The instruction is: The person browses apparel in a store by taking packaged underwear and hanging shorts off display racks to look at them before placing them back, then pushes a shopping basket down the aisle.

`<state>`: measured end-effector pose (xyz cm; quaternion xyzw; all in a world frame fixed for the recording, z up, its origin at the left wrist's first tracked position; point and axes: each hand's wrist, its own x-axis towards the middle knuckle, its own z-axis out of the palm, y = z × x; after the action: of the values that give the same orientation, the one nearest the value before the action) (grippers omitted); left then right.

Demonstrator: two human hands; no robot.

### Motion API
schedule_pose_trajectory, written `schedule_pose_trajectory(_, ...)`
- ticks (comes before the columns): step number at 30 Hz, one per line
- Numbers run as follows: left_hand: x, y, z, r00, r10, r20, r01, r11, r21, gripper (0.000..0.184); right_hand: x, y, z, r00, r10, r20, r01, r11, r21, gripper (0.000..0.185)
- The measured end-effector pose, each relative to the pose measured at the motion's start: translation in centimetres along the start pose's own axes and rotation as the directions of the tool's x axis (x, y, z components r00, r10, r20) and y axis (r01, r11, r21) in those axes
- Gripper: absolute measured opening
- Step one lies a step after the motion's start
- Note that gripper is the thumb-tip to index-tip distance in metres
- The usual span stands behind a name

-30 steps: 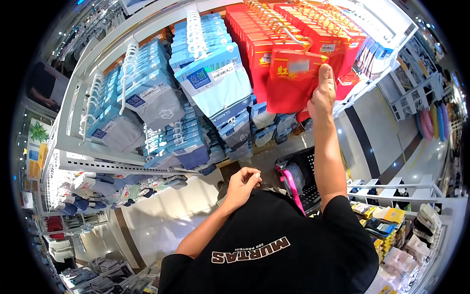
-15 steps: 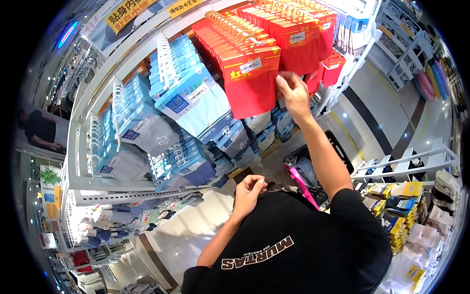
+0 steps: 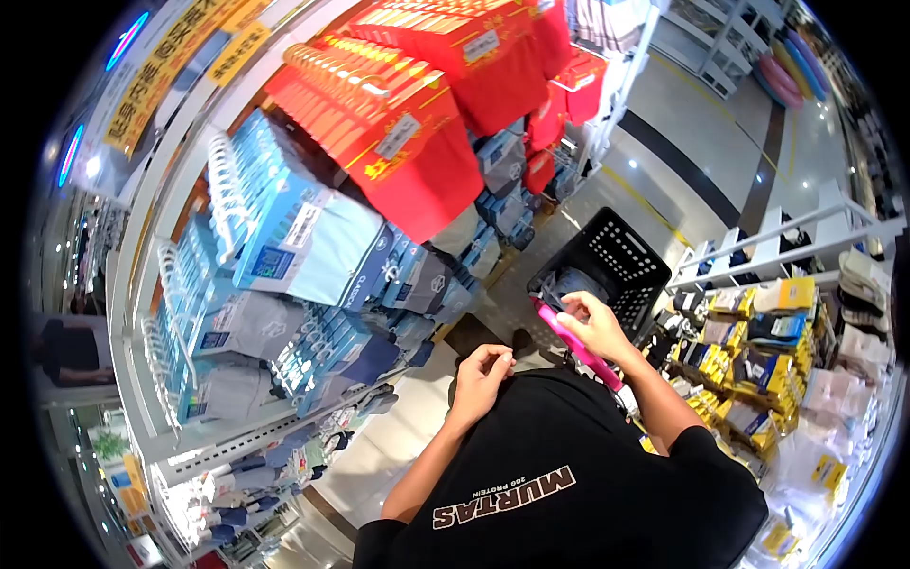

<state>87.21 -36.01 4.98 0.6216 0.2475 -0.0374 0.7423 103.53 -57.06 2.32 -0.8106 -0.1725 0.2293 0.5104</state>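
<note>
My right hand (image 3: 599, 330) is at the pink handle (image 3: 580, 348) of a black shopping basket (image 3: 616, 256). Its fingers are loosely curved and apart, and I cannot tell whether they touch the handle. A grey-blue item (image 3: 574, 283) lies inside the basket. In front of my black shirt, my left hand (image 3: 482, 384) is closed, thumb and fingers drawn together. What they hold, if anything, is hidden. To the upper left hang red packs of underwear (image 3: 431, 194) on hooks, apart from both hands. Light-blue underwear packs (image 3: 318, 242) hang beside them.
A white shelf rail (image 3: 204, 460) runs below the hanging packs on the left, with socks (image 3: 246, 484) underneath. Yellow-labelled sock packs (image 3: 758, 379) fill a rack on the right. Further back, the tiled aisle floor (image 3: 687, 142) stretches toward swim rings (image 3: 796, 71).
My right hand has left the front red pack and come down to the basket's pink handle. My left hand stays closed near my chest. The view has shifted, bringing more of the basket into sight.
</note>
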Motion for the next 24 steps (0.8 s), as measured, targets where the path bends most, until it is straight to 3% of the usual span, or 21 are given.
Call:
schedule_pose_trajectory(1, 0.3, -0.1, 0.3, 0.999, 0.007, 0.040, -0.008, 0.999, 0.031, 0.021, -0.8, -1.3, -0.7, 0.995, 0.064, 0.076, -0.062, 0.998, -0.032, 0.047)
schedule_pose_trajectory(5, 1.6, -0.9, 0.8, 0.983, 0.005, 0.186, -0.039, 0.983, 0.178, 0.020, -3.6, -1.7, -0.9, 0.980, -0.021, 0.200, 0.070, 0.968, -0.241, 0.063)
schedule_pose_trajectory(8, 2.4, -1.5, 1.0, 0.963, -0.002, 0.270, -0.069, 0.965, 0.254, 0.021, -5.3, 0.4, 1.2, 0.981, 0.186, 0.054, -0.160, 0.937, -0.311, 0.066)
schedule_pose_trajectory(9, 2.6, -1.8, 1.0, 0.956, 0.002, 0.293, -0.077, 0.967, 0.244, 0.021, -5.9, 1.9, 2.1, 0.977, 0.206, -0.046, -0.210, 0.920, -0.330, 0.055)
schedule_pose_trajectory(11, 3.0, -2.9, 0.9, 0.941, 0.008, 0.338, -0.085, 0.974, 0.211, 0.020, -5.4, 0.5, 2.3, 0.931, 0.363, -0.045, -0.352, 0.854, -0.382, 0.041)
schedule_pose_trajectory(12, 3.4, -4.0, 0.8, 0.927, -0.004, 0.374, -0.090, 0.969, 0.232, 0.019, -5.5, 1.3, 3.1, 0.965, 0.165, -0.202, -0.236, 0.885, -0.403, 0.030)
schedule_pose_trajectory(13, 3.8, -4.2, 0.8, 0.912, -0.026, 0.410, -0.086, 0.964, 0.251, 0.018, -5.5, 1.5, 3.3, 0.968, 0.074, -0.240, -0.181, 0.866, -0.466, 0.031)
schedule_pose_trajectory(19, 5.2, -3.6, 1.3, 0.795, -0.111, 0.597, -0.198, 0.882, 0.428, 0.020, -5.5, 2.1, 4.0, 0.942, 0.059, -0.331, -0.235, 0.819, -0.523, 0.028)
schedule_pose_trajectory(24, 6.8, -4.2, 2.2, 0.782, 0.021, 0.622, -0.339, 0.853, 0.397, 0.021, -5.2, 2.5, 3.6, 0.938, 0.080, -0.338, -0.260, 0.808, -0.529, 0.031)
